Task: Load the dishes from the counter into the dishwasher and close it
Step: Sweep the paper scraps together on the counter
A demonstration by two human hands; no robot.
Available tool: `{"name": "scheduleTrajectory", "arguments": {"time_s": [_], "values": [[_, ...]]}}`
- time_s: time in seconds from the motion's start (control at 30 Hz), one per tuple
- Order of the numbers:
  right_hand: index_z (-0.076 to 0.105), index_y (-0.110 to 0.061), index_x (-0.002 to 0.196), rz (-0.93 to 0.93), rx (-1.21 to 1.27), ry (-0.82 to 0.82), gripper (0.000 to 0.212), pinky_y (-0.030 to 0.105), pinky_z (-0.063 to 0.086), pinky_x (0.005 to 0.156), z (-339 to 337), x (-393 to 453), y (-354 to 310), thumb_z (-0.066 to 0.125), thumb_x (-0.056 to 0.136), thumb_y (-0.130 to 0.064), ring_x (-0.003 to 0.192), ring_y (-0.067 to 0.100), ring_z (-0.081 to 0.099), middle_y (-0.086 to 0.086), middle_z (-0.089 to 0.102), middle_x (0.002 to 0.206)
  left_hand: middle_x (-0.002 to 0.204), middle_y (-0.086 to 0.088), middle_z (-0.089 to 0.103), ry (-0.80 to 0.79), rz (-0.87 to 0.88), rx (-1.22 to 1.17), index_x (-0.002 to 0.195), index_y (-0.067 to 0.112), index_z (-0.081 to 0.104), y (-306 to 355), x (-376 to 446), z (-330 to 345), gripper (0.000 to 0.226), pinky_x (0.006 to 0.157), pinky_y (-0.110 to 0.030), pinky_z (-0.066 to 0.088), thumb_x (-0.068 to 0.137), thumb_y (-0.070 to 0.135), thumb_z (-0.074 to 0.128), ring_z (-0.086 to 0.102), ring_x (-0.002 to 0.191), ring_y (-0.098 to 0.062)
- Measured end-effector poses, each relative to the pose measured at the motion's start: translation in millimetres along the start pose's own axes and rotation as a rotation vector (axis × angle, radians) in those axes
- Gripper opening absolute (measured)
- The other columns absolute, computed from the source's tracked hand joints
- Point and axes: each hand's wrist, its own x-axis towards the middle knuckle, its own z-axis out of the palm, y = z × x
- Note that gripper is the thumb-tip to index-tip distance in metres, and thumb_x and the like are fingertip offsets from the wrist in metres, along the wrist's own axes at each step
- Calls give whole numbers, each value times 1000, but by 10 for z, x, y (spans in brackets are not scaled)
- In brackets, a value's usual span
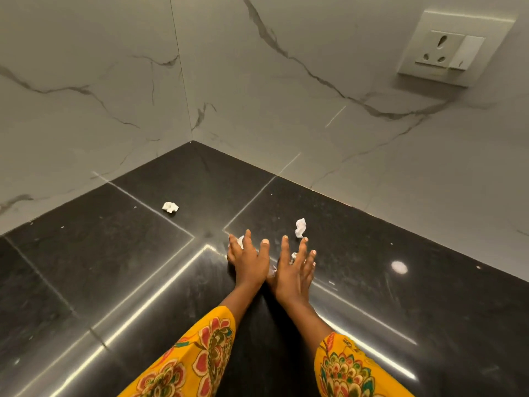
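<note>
Both my hands reach out side by side over a glossy black stone counter (114,267) in a corner. My left hand (249,260) lies flat with its fingers straight and spread, and a bit of white paper (240,241) peeks out beside its fingers. My right hand (292,267) is also flat with straight fingers, and small white scraps (272,271) show between the two hands. No dishes and no dishwasher are in view.
A crumpled white paper scrap (170,207) lies at the back left of the counter, another paper scrap (300,227) just beyond my right fingertips. White marble walls (257,81) meet at the corner. A socket with a switch (455,50) is on the right wall.
</note>
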Motion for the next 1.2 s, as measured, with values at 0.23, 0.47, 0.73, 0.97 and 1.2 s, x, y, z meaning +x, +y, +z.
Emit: {"name": "scheduleTrajectory", "arguments": {"time_s": [0.23,0.47,0.73,0.97,1.2], "values": [[-11,-30,149,-30,-4,7,81,49,-1,116,-52,536,-23,47,94,-42,140,43,-19,18,-23,153,152,-11,32,-173,158,120,144,10,35,96,482,188,47,114,-30,15,100,25,38,24,142,-23],[18,-24,149,-60,22,11,83,44,8,117,4,886,-102,49,83,-64,144,33,3,12,9,156,128,-14,58,124,276,-39,125,2,55,205,988,-202,37,101,-27,33,97,21,43,52,121,-27],[64,-12,75,-209,-42,396,13,36,48,64,142,919,-71,69,77,-24,78,30,56,8,56,85,153,-14,27,434,-55,362,133,6,49,-329,1701,-984,43,116,-47,4,98,29,42,14,144,-32],[63,-9,82,-211,93,439,18,34,45,66,183,926,-38,54,86,-24,80,28,55,11,55,92,128,-24,53,247,52,431,114,0,59,-256,1471,-468,40,110,-46,27,99,31,38,40,128,-39],[54,1,124,26,667,451,78,29,34,100,21,893,-2,18,84,-55,117,26,48,16,51,125,103,-9,70,-26,178,-63,105,7,64,245,667,278,44,113,-39,22,103,31,28,60,106,-22]]}}
